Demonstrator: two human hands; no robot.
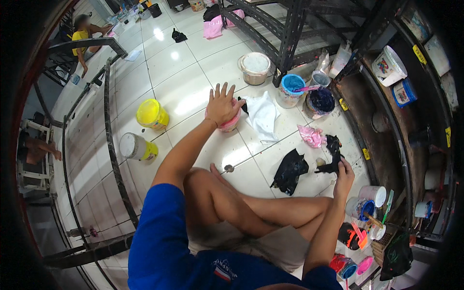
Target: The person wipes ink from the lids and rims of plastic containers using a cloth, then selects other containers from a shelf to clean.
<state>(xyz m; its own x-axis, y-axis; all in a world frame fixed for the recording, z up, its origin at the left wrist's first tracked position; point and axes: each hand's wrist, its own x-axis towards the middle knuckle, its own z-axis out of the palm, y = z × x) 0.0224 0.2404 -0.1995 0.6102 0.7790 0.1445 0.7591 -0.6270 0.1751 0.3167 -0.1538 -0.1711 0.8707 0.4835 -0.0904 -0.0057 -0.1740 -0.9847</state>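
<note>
My left hand (221, 104) lies with fingers spread over the top of a pink tub (230, 124), hiding most of it. A crumpled white cloth (262, 118) is spread on the floor just right of that tub. Low on the right, my right hand (344, 176) pinches the edge of a torn black plastic bag (332, 157). Another black plastic piece (290, 171) lies flat to its left, and a crumpled pink plastic bag (311, 136) lies just beyond. I sit cross-legged on the tiles.
Yellow paint bucket (152, 115) and a grey-lidded tub (137, 146) stand left. A blue paint bucket (291, 90), dark paint bucket (319, 102) and white-lidded bucket (254, 67) stand ahead. Shelving (382, 111) lines the right, above open paint tubs (360, 208). Another person (84, 38) sits far left.
</note>
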